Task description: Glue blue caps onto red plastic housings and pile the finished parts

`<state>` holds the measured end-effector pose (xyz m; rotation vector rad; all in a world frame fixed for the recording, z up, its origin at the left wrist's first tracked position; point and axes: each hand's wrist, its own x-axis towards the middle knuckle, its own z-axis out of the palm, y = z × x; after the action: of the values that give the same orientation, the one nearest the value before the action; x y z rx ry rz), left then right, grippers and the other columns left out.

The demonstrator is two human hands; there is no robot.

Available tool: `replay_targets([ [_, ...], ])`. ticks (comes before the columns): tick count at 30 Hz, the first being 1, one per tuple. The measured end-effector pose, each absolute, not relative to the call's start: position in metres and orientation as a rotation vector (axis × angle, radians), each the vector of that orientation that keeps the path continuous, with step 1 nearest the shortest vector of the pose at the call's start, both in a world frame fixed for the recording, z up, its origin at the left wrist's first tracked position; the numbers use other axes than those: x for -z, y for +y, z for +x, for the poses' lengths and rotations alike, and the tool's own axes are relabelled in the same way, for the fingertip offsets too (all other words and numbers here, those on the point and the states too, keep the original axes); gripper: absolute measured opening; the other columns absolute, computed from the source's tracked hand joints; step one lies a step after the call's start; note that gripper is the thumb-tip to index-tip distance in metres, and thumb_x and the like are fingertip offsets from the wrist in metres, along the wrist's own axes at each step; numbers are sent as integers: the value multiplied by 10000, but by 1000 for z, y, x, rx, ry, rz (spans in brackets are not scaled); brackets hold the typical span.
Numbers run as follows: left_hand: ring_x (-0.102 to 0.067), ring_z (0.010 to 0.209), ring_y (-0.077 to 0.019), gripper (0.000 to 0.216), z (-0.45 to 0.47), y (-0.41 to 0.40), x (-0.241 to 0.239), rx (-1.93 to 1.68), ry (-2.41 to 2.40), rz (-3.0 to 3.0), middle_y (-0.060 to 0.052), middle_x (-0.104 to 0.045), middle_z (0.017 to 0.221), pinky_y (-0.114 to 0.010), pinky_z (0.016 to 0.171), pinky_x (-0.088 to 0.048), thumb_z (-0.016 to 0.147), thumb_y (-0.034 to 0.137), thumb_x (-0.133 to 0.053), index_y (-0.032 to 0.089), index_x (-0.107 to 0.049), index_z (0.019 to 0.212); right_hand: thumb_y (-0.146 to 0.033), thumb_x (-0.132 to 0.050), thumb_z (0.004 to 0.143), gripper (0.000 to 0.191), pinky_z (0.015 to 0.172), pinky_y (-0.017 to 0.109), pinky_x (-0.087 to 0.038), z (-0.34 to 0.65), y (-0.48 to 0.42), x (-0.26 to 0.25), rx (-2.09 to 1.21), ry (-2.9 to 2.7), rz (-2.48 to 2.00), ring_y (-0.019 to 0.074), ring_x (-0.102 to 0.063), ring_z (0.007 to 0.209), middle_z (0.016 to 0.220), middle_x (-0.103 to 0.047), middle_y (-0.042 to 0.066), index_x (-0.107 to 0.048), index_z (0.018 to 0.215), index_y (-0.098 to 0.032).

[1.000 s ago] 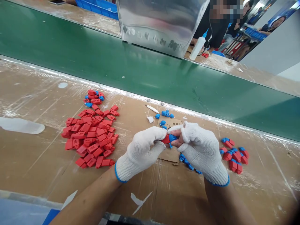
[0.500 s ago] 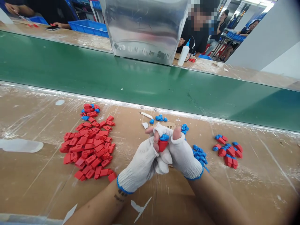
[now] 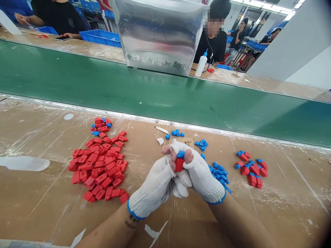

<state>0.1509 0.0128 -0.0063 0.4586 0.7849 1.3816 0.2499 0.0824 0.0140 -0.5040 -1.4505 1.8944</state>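
Both hands wear white knit gloves with blue cuffs and bare fingertips. Between them they grip a small red block with a blue piece on top (image 3: 179,164). My left hand (image 3: 161,175) closes on it from the left, and my right hand (image 3: 200,172) presses from the other side with the thumb at the blue part. A heap of red blocks (image 3: 100,165) lies left of the hands. Loose blue pieces (image 3: 218,174) lie beside my right wrist, with more blue pieces (image 3: 202,144) farther back. At the right sit several joined red-and-blue pieces (image 3: 252,168).
Beyond the worktable runs a green conveyor belt (image 3: 103,82). A shiny metal panel (image 3: 157,38) stands on its far side, near a white squeeze bottle (image 3: 201,65) with a blue tip. Co-workers sit across the belt. A white pointed tool (image 3: 162,130) lies behind my hands.
The camera view has shifted slightly, so the scene sits a little lower. Both hands still hold the red-and-blue piece; it is turned slightly, and my right thumb has moved left against it.
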Motion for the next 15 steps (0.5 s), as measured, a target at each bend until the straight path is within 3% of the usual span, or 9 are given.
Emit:
replay_targets([
  [2,-577,474,-131,709,144,12,5,-1308,747,537,-33,-635,577,-230,450,-425,764,858,-792,163,-656,804,-834,-617,942,588,648,331,-562,252,89,-18,-1826,-1345,-462,176,-611,706,840,-634,20,-587,841,-256],
  [4,-626,493,-150,676,137,12,3,-1266,738,570,-67,-704,638,-228,450,-424,802,815,-796,157,-671,889,-821,-650,927,558,572,309,-536,259,97,-27,-1761,-1242,-442,169,-591,661,784,-560,-19,-525,869,-280],
  [9,-652,509,-141,639,126,15,0,-1335,788,503,-29,-760,727,-210,470,-457,792,642,-911,178,-642,1140,-747,-580,967,510,375,242,-272,290,112,-57,-1629,-1158,-487,106,-230,431,605,-299,-84,-449,788,-287],
  [15,-659,507,-180,495,123,20,20,-1325,818,473,-46,-775,711,-251,477,-480,794,575,-899,213,-689,1061,-574,-652,873,329,354,233,-179,310,121,-66,-1698,-1114,-421,96,-53,383,499,-164,-150,-436,891,-325],
])
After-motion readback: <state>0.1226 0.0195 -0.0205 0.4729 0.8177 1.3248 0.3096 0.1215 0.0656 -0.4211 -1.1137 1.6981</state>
